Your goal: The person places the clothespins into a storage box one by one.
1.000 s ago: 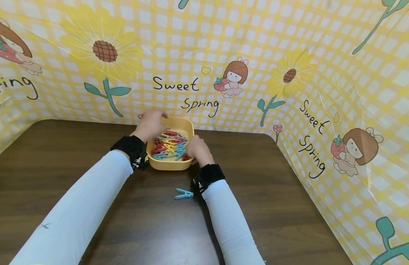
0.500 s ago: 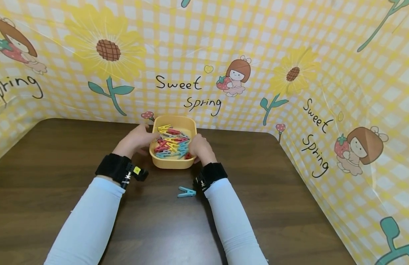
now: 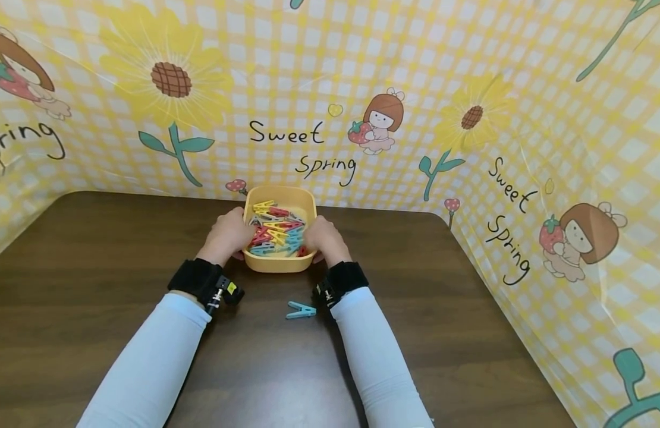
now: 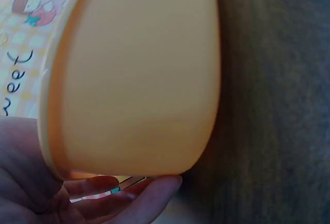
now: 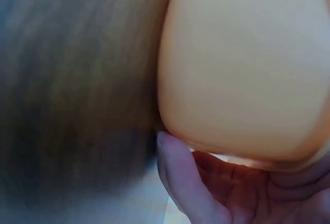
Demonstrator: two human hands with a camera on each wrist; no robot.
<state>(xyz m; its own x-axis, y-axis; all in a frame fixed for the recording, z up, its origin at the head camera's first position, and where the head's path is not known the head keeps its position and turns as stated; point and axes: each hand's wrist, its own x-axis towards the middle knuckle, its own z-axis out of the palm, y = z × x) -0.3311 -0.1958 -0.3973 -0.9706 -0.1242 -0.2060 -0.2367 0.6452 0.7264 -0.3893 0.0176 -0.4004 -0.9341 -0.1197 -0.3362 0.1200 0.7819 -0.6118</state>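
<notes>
A yellow plastic basin (image 3: 279, 264) stands at the table's back edge, holding a heap of red, yellow and blue clothespins (image 3: 278, 232). My left hand (image 3: 229, 233) grips its left rim, and my right hand (image 3: 324, 236) grips the right rim. In the left wrist view, the basin's wall (image 4: 139, 79) fills the middle, with curled fingers (image 4: 149, 201) against its side. The right wrist view shows the opposite end of the wall (image 5: 242, 64), a finger (image 5: 178, 170) touching its lower edge. One blue clothespin (image 3: 301, 310) lies on the table in front of the basin.
The dark wooden table (image 3: 415, 333) extends to both sides. A yellow checked cloth (image 3: 287, 71) with printed flowers and figures rises behind it and along the right. Black wrist straps with small cameras (image 3: 232, 292) sit close to the tabletop.
My left hand has come down from over the basin's back left corner to its left rim. The right hand has stayed at the right rim. The loose blue clothespin has not moved.
</notes>
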